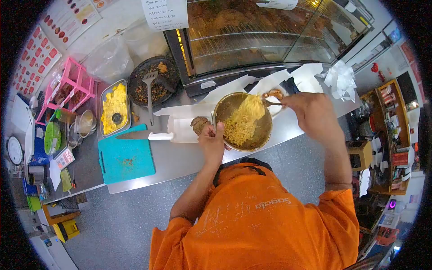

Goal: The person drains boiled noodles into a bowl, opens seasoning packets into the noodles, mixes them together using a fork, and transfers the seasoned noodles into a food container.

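Observation:
A round metal pot (219, 118), its inside golden brown, holds yellow instant noodles (240, 130). My left hand (212, 145) is closed on the pot's left side, thumb up near the rim. My right hand (310, 112) grips a fork (273, 103) above the pot's right edge. A blurred clump of noodles hangs from the fork over the pot; the tines are hidden in it. Just left of the pot, a brown lump of food (199, 124) sits in an open white takeaway box (182, 128), partly behind my left hand.
A knife (141, 135) lies across a teal cutting board (128, 157). Behind are a container of yellow food (114, 105) and a dark pan (139, 76) with a slotted turner (150, 94). More open white boxes (229, 90) line the glass cabinet (252, 40). Crumpled plastic (340, 81) sits at right.

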Tool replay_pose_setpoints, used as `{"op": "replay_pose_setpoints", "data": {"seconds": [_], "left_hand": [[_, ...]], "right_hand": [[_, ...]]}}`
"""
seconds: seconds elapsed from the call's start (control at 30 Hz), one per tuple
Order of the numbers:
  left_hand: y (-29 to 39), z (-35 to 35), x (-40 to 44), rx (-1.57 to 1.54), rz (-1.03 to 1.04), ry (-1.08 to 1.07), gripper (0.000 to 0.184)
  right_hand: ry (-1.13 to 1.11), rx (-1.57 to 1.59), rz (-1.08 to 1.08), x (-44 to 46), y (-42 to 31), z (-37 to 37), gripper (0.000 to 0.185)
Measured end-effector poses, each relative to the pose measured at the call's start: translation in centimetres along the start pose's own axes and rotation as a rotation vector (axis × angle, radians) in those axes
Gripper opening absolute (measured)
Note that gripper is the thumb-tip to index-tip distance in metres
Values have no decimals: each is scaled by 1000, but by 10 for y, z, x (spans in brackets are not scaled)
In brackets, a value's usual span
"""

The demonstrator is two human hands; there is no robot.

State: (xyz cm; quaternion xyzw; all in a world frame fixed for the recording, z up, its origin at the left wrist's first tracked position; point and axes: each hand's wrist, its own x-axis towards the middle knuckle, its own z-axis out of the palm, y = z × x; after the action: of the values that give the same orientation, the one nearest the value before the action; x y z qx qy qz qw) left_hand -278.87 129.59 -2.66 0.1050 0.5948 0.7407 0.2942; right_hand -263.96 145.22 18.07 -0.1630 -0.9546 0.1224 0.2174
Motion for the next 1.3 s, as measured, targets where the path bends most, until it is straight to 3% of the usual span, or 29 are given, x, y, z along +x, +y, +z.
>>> {"op": "replay_pose_setpoints", "data": {"seconds": [0.07, 0.2, 0.3, 0.33, 0.4, 0.43, 0.5, 0.57, 0.63, 0.67, 0.73, 0.9, 1.0, 1.1, 1.2, 1.23, 1.3], "left_hand": [[-6, -1, 2, -8, -1, -11, 33], [0, -3, 0, -1, 12, 5, 36], [4, -6, -4, 53, 26, 25, 32], [6, -7, -5, 4, 7, 26, 33], [5, -12, -4, -42, -9, 43, 34], [0, -14, -3, -32, -4, 43, 36], [0, -15, -4, -4, -1, 36, 38], [6, -12, -6, 54, -5, 9, 39], [7, -10, -8, 113, -19, -13, 39], [7, -7, -7, 165, -27, -24, 39], [-3, -9, -8, 134, -28, -28, 39], [-10, -10, -10, 59, -25, -13, 38], [-5, -10, -9, 23, -14, 11, 39], [-3, -8, -8, 33, 2, 19, 40], [-3, -4, -7, 28, 39, 9, 42], [-3, -3, -7, 35, 43, 24, 43], [-3, -1, -6, 43, 47, 38, 43]], "right_hand": [[-198, -376, -57, 7, -36, -24, 12], [-238, -215, -15, 11, -19, -1, 16], [-293, 132, 81, -25, 38, 105, 19], [-304, 131, 68, -35, 46, 112, 19], [-396, -211, 101, -43, 48, 113, 23], [-407, -203, 89, -44, 52, 106, 23], [-462, -354, 262, -33, 37, 78, 24], [-484, -337, 303, -37, 38, 114, 20], [-255, 112, 242, -48, 44, 158, 18], [-254, 108, 237, -46, 45, 161, 18], [-441, 616, 694, -46, 44, 166, 15], [-349, 861, 885, -44, 57, 119, 15], [-284, 959, 851, -41, 74, 94, 14], [-237, 827, 659, -31, 75, 72, 12], [-25, 334, 147, -10, 43, 35, 11], [-24, 332, 150, -5, 27, 21, 11], [-177, -171, -19, 1, -5, -4, 9]]}}
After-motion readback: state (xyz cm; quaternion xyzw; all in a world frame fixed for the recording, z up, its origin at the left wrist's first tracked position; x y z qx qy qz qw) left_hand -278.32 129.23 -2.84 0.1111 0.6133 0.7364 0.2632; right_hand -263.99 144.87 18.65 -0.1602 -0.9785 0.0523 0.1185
